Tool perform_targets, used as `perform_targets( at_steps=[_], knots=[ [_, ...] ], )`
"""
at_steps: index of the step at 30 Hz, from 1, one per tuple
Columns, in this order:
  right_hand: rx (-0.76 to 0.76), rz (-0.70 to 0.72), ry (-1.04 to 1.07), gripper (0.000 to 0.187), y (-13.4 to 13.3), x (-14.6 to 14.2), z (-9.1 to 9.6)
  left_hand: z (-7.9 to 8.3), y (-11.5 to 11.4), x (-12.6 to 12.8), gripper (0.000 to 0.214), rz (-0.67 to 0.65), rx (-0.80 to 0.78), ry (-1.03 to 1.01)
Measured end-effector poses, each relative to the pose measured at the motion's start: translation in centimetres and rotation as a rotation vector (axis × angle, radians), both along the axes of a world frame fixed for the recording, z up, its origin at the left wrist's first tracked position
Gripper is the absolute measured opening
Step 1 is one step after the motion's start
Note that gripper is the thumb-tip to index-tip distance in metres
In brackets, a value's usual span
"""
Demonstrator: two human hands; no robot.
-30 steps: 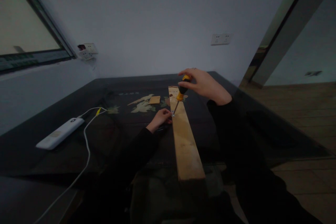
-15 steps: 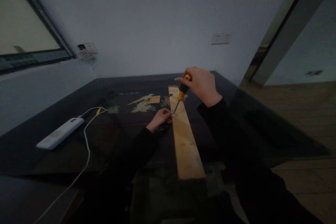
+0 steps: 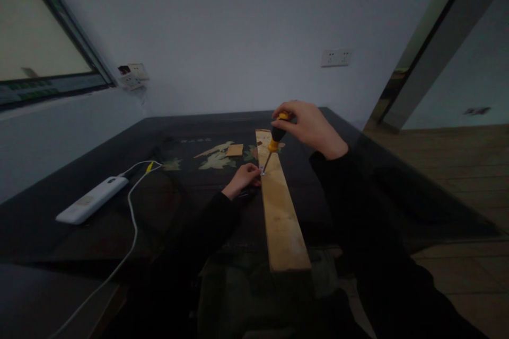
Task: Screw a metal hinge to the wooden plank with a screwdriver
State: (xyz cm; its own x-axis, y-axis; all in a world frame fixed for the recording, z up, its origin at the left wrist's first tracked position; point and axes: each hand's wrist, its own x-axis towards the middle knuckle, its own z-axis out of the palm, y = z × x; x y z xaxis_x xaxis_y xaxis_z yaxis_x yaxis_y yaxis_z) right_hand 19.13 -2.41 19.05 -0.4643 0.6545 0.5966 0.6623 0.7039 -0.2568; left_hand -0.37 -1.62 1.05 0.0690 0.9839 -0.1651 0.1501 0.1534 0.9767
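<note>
My right hand [image 3: 308, 123] grips the top of a yellow and black screwdriver [image 3: 273, 145]. Its shaft slants down to a small shiny metal piece [image 3: 262, 172] at the left edge of a long wooden board [image 3: 281, 217]. My left hand [image 3: 245, 177] is closed beside that edge, thumb and fingers pinched at the metal piece; what they hold, if anything, is too small to make out. The board lies lengthwise on a dark table [image 3: 191, 212], its near end jutting past the front edge.
A small square wooden piece [image 3: 234, 150] lies left of the board's far end. Further left, a white power strip [image 3: 93, 200] trails a white cable [image 3: 134, 222] over the table's front edge. A wall with a socket [image 3: 336, 58] rises behind the table.
My right hand has turned on the screwdriver handle, its wrist shifting right and its fingers curling round the top. The left hand, board and screwdriver tip stay in place.
</note>
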Motion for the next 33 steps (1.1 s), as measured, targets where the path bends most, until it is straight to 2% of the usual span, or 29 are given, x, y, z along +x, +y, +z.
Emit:
perform_targets(
  at_steps=[3,8,13,16,21,25,27,29,33],
  knots=[
    [0.072,-0.130,-0.047,0.025,-0.4,-0.8,-0.2,0.0,0.1,0.1,0.012,0.007,-0.004,0.006],
    [0.138,-0.271,-0.063,0.032,-0.6,-1.5,-0.5,-0.1,0.3,0.1,0.013,0.008,0.000,0.012],
    [0.137,-0.310,-0.056,0.040,-0.5,-1.8,-0.7,0.1,0.0,0.1,0.013,0.004,-0.002,0.009],
    [0.071,-0.218,-0.059,0.040,-0.5,-1.4,-0.7,0.1,0.0,0.1,0.012,0.001,-0.003,0.005],
    [-0.050,0.123,-0.052,0.037,-0.1,0.2,-0.4,-0.1,0.2,0.0,0.012,0.002,-0.004,-0.004],
    [-0.071,0.189,-0.025,0.032,0.4,0.9,-0.2,-0.2,0.2,0.0,0.011,0.004,-0.004,-0.007],
    [-0.040,0.139,-0.033,0.026,0.5,0.7,-0.2,-0.2,0.1,0.0,0.011,0.003,-0.002,-0.009],
    [0.002,0.003,-0.049,0.023,0.3,0.1,-0.3,-0.1,0.0,0.0,0.011,0.001,0.003,-0.012],
    [0.024,-0.286,-0.053,0.038,-0.3,-0.8,-0.6,0.1,-0.2,0.1,0.010,0.003,0.006,-0.017]
  ],
)
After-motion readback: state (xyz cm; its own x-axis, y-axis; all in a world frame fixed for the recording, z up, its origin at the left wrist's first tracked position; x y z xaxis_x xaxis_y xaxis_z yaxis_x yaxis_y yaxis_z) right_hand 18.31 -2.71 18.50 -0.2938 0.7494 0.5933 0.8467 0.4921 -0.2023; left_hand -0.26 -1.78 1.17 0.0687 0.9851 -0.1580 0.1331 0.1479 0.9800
